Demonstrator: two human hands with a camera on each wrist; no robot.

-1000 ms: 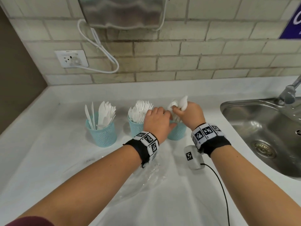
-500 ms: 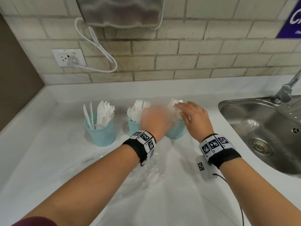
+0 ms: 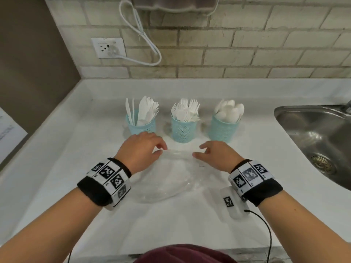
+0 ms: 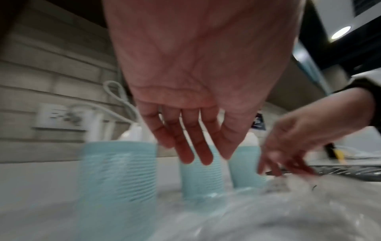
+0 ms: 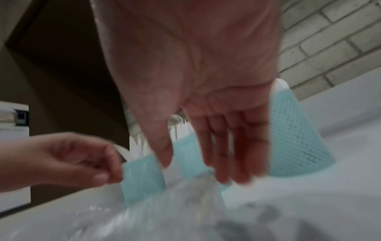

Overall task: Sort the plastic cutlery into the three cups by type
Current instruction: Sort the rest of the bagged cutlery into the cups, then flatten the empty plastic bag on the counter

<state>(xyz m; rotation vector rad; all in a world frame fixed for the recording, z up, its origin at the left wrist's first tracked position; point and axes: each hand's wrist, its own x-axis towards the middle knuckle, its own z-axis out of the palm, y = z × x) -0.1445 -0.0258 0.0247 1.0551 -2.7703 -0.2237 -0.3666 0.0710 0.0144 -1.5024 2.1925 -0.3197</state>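
Wrist views blur; both hands [image 3: 141,149] [image 3: 216,154] hover loosely open over a clear bag [image 3: 171,179], cups [image 3: 183,130] at 12 o'clock.

Three pale-blue mesh cups [image 3: 183,130] hold white cutlery [image 3: 185,111] on a white counter [image 3: 57,149].

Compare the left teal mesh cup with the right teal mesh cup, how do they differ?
The left teal mesh cup holds flat white plastic knives standing tall and loosely spread; the right teal mesh cup holds rounded white plastic spoons packed close. The left cup stands nearer the wall corner, the right nearer the steel sink. Both stand upright on the white counter.
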